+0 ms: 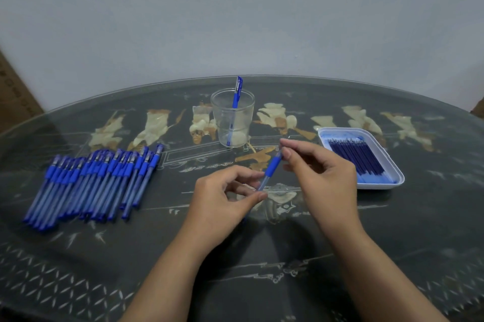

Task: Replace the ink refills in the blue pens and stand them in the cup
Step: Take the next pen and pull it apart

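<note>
Blue pen pile (pixel 97 182): many capless pens with clear barrels and blue grips. They lie side by side, overlapping, on the left of the table (pixel 262 256).
Left hand (pixel 222 198): thumb and forefinger pinch the lower, clear end of the held pen (pixel 269 171). The other fingers are loosely curled under it.
Cup (pixel 232 118): clear, round, stepped wall, upright at the far middle of the table. It holds one capped pen (pixel 235 101), which leans against the rim.
Held pen: tilted, off the table, between the two hands, just nearer than the cup. The blue grip is toward the right hand.
Right hand (pixel 317 172): thumb and forefinger tips meet at the pen's upper end, above the grip. Blur hides what exactly they pinch. The remaining fingers are bent and slightly spread.
Tray (pixel 392 164): white, shallow, rounded corners, beside the right hand. It holds dark blue refills (pixel 356 158) in a close row.
Table: dark glossy top with pale inlaid figures.
</note>
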Motion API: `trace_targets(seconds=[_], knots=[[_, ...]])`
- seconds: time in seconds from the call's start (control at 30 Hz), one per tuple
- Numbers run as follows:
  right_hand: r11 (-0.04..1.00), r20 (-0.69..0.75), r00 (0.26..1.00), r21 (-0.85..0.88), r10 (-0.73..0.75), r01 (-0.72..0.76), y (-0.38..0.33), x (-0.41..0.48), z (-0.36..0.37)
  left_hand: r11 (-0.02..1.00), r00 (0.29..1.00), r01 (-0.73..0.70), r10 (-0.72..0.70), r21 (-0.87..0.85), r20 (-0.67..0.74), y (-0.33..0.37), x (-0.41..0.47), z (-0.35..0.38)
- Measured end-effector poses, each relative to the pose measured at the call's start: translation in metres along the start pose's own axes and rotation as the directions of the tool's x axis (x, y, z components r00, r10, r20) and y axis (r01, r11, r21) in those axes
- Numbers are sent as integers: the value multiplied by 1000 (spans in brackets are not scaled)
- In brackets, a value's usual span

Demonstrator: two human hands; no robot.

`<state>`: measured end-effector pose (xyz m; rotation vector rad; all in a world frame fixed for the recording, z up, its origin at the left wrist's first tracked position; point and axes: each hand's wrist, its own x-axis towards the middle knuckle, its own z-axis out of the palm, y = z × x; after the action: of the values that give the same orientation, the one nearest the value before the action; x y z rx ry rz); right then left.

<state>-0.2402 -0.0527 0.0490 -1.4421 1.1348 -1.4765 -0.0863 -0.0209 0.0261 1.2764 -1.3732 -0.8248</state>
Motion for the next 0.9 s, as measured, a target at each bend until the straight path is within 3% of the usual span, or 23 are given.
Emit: trace_targets(seconds=[0.13,0.33,0.53,0.73,0.9], knots=[[978,-74,995,201,66,-50,-4,7,-9,997,999,-38,38,69,10,-1,-1,0],[887,19,980,421,200,-190,-5,8,-7,997,999,-45,44,59,7,4,-1,2],[858,37,963,445,268,-256,-2,9,-4,993,998,-67,67,99,7,2,-2,1],[804,-73,960,565,271,-185,-4,11,-9,980,994,-114,112,165,19,-1,-2,0],[818,15,974,540,225,-197,-4,9,-5,984,994,-104,105,145,3,1,-2,0]])
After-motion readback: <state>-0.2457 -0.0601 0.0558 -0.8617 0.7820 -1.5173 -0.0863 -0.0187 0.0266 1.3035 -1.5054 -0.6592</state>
